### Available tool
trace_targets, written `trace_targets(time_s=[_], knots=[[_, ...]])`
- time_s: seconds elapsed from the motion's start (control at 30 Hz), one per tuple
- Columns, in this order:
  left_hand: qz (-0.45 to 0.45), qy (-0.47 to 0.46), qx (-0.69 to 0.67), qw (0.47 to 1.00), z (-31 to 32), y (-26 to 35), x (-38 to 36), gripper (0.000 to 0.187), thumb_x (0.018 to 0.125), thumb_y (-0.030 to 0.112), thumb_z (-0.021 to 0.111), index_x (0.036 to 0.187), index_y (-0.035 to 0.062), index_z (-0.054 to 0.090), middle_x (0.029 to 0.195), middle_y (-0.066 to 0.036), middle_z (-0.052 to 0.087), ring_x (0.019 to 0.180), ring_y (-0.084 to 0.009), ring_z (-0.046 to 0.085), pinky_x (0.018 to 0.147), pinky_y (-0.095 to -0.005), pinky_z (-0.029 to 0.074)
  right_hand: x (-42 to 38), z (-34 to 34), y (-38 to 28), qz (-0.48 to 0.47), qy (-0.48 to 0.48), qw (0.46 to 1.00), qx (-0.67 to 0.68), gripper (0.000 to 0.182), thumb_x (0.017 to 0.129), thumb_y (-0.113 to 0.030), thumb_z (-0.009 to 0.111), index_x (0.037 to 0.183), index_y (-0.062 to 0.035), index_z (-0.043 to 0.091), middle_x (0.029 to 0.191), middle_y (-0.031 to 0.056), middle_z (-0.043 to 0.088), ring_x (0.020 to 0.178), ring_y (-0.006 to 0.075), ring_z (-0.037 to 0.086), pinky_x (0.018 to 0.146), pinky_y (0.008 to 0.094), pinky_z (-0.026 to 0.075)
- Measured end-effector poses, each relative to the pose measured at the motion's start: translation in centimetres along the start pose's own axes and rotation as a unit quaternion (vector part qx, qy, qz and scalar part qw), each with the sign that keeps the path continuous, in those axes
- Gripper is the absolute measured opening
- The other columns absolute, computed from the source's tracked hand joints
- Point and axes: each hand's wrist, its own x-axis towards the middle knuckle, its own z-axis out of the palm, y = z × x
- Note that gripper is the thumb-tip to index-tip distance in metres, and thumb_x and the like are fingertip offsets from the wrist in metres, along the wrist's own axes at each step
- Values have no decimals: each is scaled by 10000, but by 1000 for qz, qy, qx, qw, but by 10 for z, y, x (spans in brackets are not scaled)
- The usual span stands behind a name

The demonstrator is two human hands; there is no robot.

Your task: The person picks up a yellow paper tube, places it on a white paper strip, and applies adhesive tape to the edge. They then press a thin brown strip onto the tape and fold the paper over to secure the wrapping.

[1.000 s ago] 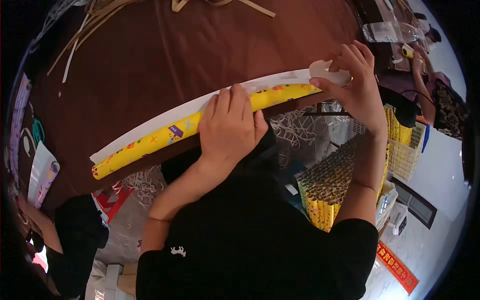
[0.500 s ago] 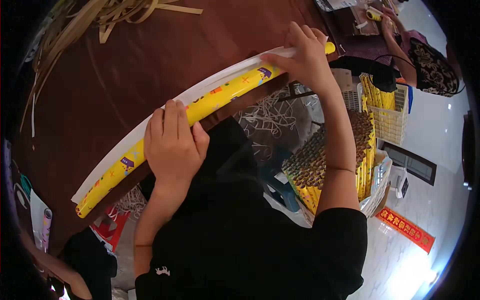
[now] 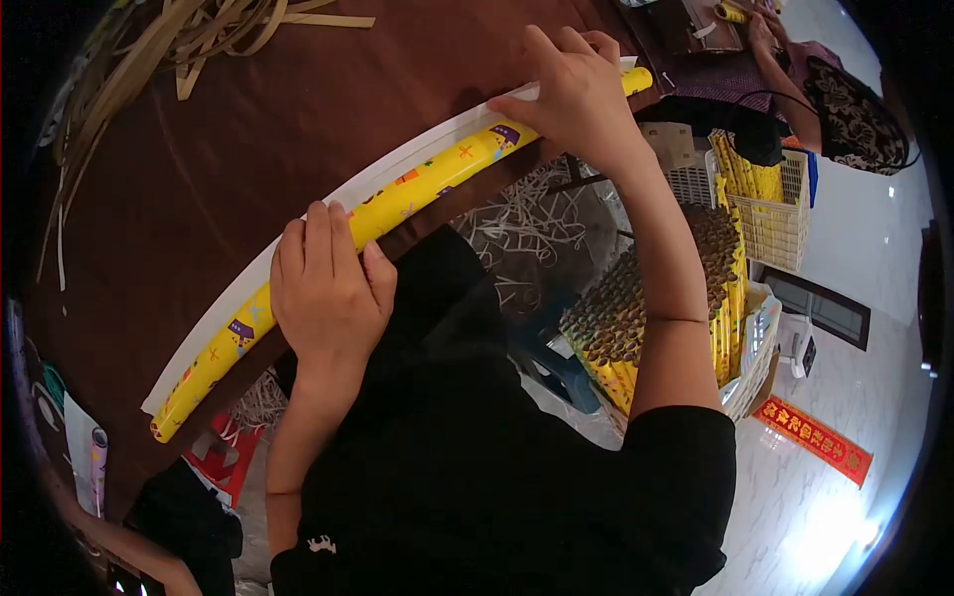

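Long yellow printed tube (image 3: 417, 184) lies along the near edge of the brown desk (image 3: 248, 129), resting on a white paper strip (image 3: 328, 204) that shows along its far side. Left hand (image 3: 328, 283) presses down on the tube's middle section, fingers together and curled over it. Right hand (image 3: 576, 94) bears on the tube near its far end, fingers spread over tube and strip; whether they pinch the paper cannot be told. Loose tan strips (image 3: 199, 35) lie at the desk's far side. Crate of yellow tubes (image 3: 656, 318) stands below the desk
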Motion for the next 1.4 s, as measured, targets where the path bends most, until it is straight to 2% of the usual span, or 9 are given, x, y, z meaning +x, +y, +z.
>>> trace_targets(time_s=[0.4,0.47,0.53,0.6,0.93,1.07,1.13,1.23,1.4], knots=[[8,0,35,999,0,20,22,349,855,248,608,1096,-4,624,1033,-140,592,946,-309,561,822,-421,474,5,3,-6,-12,-16,999,-44,567,672,-369,802,1069,-59,543,600,30,613,856,231,601,921,447,353],[26,24,2,999,7,31,36,291,829,266,640,953,2,622,954,-119,575,873,-281,554,775,-395,473,4,1,-7,-13,-19,999,-45,585,676,-369,799,1098,-53,544,602,33,615,856,230,602,922,446,351],[42,59,-21,997,21,41,49,271,809,279,654,840,15,598,884,-109,553,818,-266,542,741,-376,470,5,0,-8,0,-49,998,-31,490,683,-362,790,986,-83,523,619,40,629,873,250,607,905,491,341],[34,50,-86,994,27,53,62,262,803,277,650,832,21,605,867,-112,555,818,-270,543,745,-382,469,4,1,-8,-8,-33,999,-30,535,684,-358,795,1043,-63,529,608,43,619,856,243,604,907,467,344],[47,66,-138,987,56,93,86,484,799,319,631,1080,-71,584,1044,-189,594,969,-290,550,918,-371,452,5,-1,-7,-9,-19,999,-27,560,699,-331,796,1086,-20,538,600,65,599,828,258,599,904,434,347],[139,73,-164,974,11,70,47,517,810,294,626,1179,-64,567,1250,-211,557,1143,-324,529,997,-404,421,3,-3,-9,17,-22,1000,-11,568,683,-341,802,1072,-18,543,615,64,603,838,262,596,907,430,344],[130,0,-98,987,-18,40,14,518,815,234,637,1251,-30,544,1325,-196,520,1206,-344,500,1017,-442,407,1,-2,-10,33,6,999,3,478,666,-347,809,963,-87,540,621,51,619,838,262,590,920,456,338],[35,13,16,999,-45,-27,-32,458,763,122,676,1196,-1,588,1200,-157,565,1111,-338,541,931,-442,455,-4,-1,-11,60,13,998,16,449,674,-351,802,941,-102,540,631,42,620,842,265,589,926,457,334],[2,-37,91,995,-84,-105,-83,465,758,157,735,1173,17,577,1059,-146,557,965,-329,544,844,-433,449,-14,5,-12,82,73,994,28,433,681,-357,796,937,-108,551,631,40,615,854,263,582,942,456,323]])
